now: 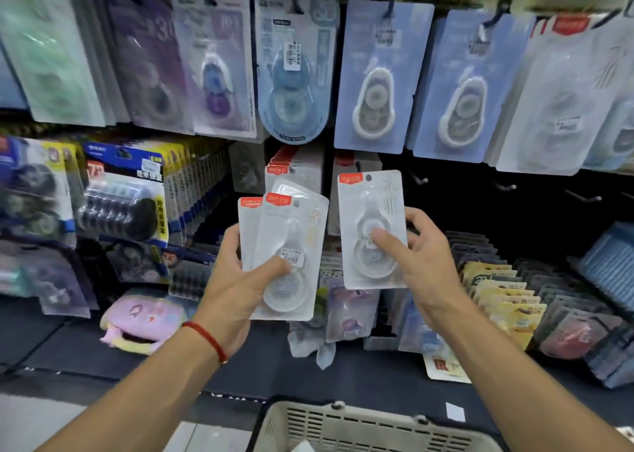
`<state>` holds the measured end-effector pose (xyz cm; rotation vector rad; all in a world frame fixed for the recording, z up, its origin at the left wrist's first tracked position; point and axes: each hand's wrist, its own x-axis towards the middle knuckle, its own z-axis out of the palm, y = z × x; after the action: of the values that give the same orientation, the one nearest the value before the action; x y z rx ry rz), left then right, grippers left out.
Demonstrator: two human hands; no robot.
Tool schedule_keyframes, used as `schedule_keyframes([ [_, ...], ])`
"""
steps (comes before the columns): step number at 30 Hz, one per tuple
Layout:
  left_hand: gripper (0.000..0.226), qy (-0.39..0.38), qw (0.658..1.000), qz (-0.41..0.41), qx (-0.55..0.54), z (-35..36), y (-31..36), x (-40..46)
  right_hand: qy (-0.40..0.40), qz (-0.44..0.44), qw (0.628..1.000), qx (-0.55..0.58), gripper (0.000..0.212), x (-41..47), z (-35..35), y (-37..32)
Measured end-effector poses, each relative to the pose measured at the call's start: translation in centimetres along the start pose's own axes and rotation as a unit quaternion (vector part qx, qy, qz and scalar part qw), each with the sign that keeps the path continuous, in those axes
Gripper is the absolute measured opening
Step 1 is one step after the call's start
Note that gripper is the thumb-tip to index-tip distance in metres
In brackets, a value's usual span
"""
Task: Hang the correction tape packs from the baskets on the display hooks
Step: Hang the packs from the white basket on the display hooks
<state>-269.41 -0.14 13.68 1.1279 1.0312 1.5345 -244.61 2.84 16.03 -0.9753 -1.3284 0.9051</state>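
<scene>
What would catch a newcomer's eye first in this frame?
Two bare hands at the centre: the left hand holds a small stack of clear correction tape packs with red labels, and the right hand holds a single pack upright beside it. Behind them hang rows of blue and purple packs on hooks, with empty hooks on the dark panel to the right. A beige basket sits at the bottom edge.

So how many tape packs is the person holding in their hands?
3 I can see: one single pack pinched in the right hand, and two stacked packs gripped in the left hand. More could hide behind the left stack.
</scene>
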Motion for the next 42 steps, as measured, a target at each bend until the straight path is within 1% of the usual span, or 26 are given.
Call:
schedule_keyframes([
  [2, 0.064, 0.008, 1.0, -0.003, -0.007, -0.1, 0.3, 0.0, 0.012, -0.007, 1.0, 0.016, 0.039, 0.4, 0.5, 0.1],
  [8, 0.074, 0.023, 0.999, 0.004, -0.03, -0.1, 0.9, -0.2, 0.04, -0.026, 0.999, 0.014, 0.033, 0.9, 1.5, 0.6],
  [12, 0.074, 0.025, 0.999, 0.01, -0.032, 0.0, 1.2, -0.3, 0.058, -0.047, 0.997, 0.001, 0.031, 0.7, 2.2, 0.7],
  [14, 0.073, 0.024, 0.999, 0.009, -0.03, 0.0, 1.2, -0.3, 0.078, -0.034, 0.995, -0.043, 0.032, 0.9, 2.5, 0.9],
  [15, 0.072, 0.022, 0.999, 0.008, -0.029, 0.1, 1.2, -0.3, 0.087, -0.011, 0.993, -0.083, 0.04, 1.0, 2.5, 0.9],
  [16, 0.071, 0.019, 0.999, 0.006, -0.028, 0.2, 1.2, -0.4, 0.09, 0.022, 0.987, -0.133, 0.053, 1.2, 2.4, 1.0],
  [17, 0.07, 0.015, 1.0, 0.005, -0.026, 0.3, 1.1, -0.5, 0.088, 0.06, 0.974, -0.2, 0.065, 1.2, 2.2, 1.1],
  [18, 0.069, 0.012, 1.0, 0.004, -0.025, 0.4, 1.0, -0.5, 0.08, 0.083, 0.957, -0.265, 0.073, 1.1, 2.1, 1.4],
  [19, 0.068, 0.008, 1.0, 0.004, -0.024, 0.6, 1.0, -0.6, 0.074, 0.084, 0.948, -0.299, 0.073, 0.8, 2.0, 1.6],
  [20, 0.067, 0.005, 1.0, 0.003, -0.024, 0.7, 0.9, -0.6, 0.069, 0.07, 0.95, -0.296, 0.067, 0.3, 2.0, 1.5],
  [22, 0.067, 0.0, 1.0, 0.001, -0.028, 1.1, 0.8, -0.6, 0.046, 0.032, 0.976, -0.209, 0.048, -0.6, 2.3, 1.0],
  [23, 0.068, -0.003, 0.999, -0.001, -0.033, 1.3, 0.7, -0.7, 0.016, 0.02, 0.987, -0.16, 0.045, -0.9, 2.6, 0.7],
  [25, 0.071, -0.011, 0.999, -0.008, -0.048, 1.8, 0.6, -0.8, -0.062, 0.011, 0.993, -0.101, 0.058, -1.6, 3.2, 0.0],
  [26, 0.075, -0.016, 0.998, -0.015, -0.059, 2.1, 0.6, -0.8, -0.093, 0.01, 0.991, -0.092, 0.065, -2.0, 3.6, -0.3],
  [28, 0.078, -0.035, 0.995, -0.034, -0.088, 2.6, 0.6, -1.0, -0.118, 0.002, 0.988, -0.096, 0.072, -2.6, 4.0, -0.3],
  [29, 0.078, -0.045, 0.993, -0.043, -0.101, 2.9, 0.6, -1.0, -0.114, -0.001, 0.989, -0.095, 0.073, -2.8, 4.0, -0.2],
  [31, 0.079, -0.061, 0.989, -0.055, -0.119, 3.3, 0.7, -1.2, -0.1, 0.006, 0.992, -0.081, 0.065, -3.0, 3.7, -0.3],
  [34, 0.065, -0.074, 0.982, -0.072, -0.156, 3.6, 0.8, -1.3, -0.085, 0.028, 0.996, -0.021, 0.046, -3.1, 2.9, -0.1],
  [36, 0.058, -0.087, 0.978, -0.079, -0.169, 3.7, 1.0, -1.3, -0.077, 0.039, 0.996, 0.003, 0.042, -3.1, 2.3, -0.1],
  [39, 0.055, -0.089, 0.982, -0.076, -0.148, 3.8, 0.9, -1.3, -0.076, 0.042, 0.996, 0.0, 0.044, -3.1, 1.7, 0.0],
  [42, 0.049, -0.061, 0.99, -0.057, -0.114, 4.0, 0.6, -1.3, -0.046, 0.032, 0.998, -0.008, 0.039, -3.0, 1.8, 0.1],
])
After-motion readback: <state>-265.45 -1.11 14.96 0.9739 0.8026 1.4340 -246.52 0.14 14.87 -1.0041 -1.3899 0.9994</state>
